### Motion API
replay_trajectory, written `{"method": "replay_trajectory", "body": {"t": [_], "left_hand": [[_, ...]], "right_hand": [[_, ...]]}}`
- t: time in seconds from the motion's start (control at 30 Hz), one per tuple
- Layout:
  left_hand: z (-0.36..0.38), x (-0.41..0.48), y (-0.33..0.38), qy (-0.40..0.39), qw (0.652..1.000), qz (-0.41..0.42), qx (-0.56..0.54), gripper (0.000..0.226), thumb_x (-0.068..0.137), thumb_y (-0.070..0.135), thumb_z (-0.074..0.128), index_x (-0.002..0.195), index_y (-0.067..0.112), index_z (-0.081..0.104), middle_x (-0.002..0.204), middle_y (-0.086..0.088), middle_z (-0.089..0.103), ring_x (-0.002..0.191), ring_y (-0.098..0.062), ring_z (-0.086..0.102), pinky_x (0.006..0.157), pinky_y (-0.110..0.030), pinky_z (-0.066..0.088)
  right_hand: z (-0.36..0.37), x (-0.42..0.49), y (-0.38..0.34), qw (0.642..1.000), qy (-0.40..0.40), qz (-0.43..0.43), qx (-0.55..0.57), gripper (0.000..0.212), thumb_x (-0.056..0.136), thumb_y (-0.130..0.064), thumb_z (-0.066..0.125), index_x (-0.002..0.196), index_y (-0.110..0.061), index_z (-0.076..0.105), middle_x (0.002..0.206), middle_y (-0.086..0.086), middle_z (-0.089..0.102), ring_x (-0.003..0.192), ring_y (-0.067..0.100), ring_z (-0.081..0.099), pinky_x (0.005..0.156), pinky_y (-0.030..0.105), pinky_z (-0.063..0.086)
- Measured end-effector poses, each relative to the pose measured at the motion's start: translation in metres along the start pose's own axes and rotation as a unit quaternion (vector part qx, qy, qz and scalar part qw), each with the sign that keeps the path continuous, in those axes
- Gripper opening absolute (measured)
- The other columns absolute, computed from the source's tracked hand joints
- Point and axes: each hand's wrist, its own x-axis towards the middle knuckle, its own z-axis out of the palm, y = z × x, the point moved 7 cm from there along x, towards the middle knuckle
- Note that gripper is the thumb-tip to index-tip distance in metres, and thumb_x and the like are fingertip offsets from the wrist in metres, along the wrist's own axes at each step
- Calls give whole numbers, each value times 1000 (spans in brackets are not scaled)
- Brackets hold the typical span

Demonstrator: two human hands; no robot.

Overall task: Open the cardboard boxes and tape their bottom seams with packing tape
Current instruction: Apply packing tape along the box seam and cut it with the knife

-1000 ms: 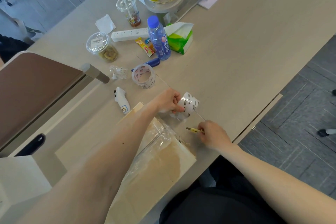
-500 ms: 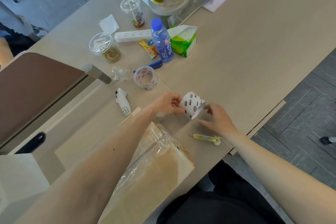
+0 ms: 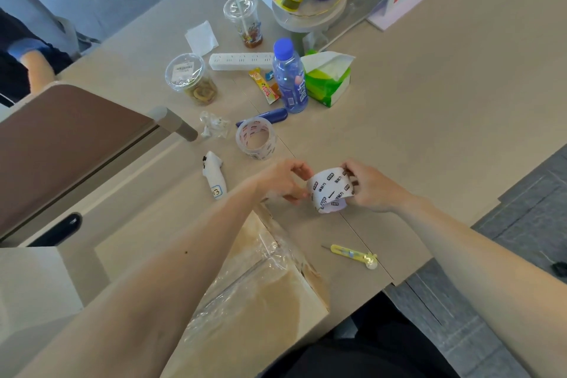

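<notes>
The cardboard box (image 3: 245,294) lies flattened on the desk (image 3: 429,132) close to the person's body, under the left forearm, and crumpled clear tape is seen across its seam, so this seam seems to be already taped or nearly so. The roll of packing tape (image 3: 331,190) is held just beyond the box between both hands: the left hand (image 3: 282,181) is closed on its left edge with the fingertips, and the right hand (image 3: 371,186) is curled around its right side. The yellow cutter (image 3: 352,255) is left on the desk beside the box, and no further boxes can be identified with certainty, so what remains cannot be judged.
</notes>
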Motion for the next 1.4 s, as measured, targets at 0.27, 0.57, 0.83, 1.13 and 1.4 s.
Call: {"method": "replay_trajectory", "body": {"t": [0.27, 0.57, 0.83, 1.13, 1.4], "left_hand": [[-18, 25, -18, 39, 995, -71, 60, 34, 71, -7, 82, 100, 2, 65, 81, -7, 65, 69, -23, 69, 72, -42, 63], [-29, 52, -23, 78, 975, -77, 191, 32, 70, 8, 85, 95, 11, 66, 85, -1, 64, 75, -16, 58, 66, -24, 50], [-35, 65, -33, 130, 949, -79, 275, 41, 64, 23, 89, 81, 16, 52, 91, -2, 50, 76, -21, 48, 66, -30, 43], [-34, 56, -33, 126, 931, -89, 330, 30, 74, 2, 71, 77, 21, 49, 102, -5, 62, 85, -26, 59, 70, -36, 53], [-81, -54, 33, 440, 879, 97, 156, 17, 90, 26, 66, 78, 15, 64, 74, 10, 62, 65, -12, 55, 62, -24, 48]], "right_hand": [[8, 18, -20, 989, 28, -30, -142, 53, 67, -44, 84, 99, -14, 53, 92, -2, 57, 84, 21, 54, 70, 34, 44], [13, 32, -10, 939, 96, -26, -329, 50, 77, -49, 72, 113, -20, 52, 107, 2, 59, 106, 27, 53, 77, 36, 33], [19, 33, -12, 929, 80, -43, -358, 50, 73, -22, 68, 120, -21, 55, 108, 3, 60, 101, 29, 54, 79, 40, 41], [15, 27, -9, 942, 23, -1, -334, 64, 82, -33, 63, 140, -31, 37, 126, -1, 50, 119, 24, 44, 93, 39, 37], [-17, 23, -55, 975, -35, 25, -218, 90, 64, -40, 65, 148, -34, 32, 143, -2, 40, 135, 27, 32, 106, 41, 33]]}}
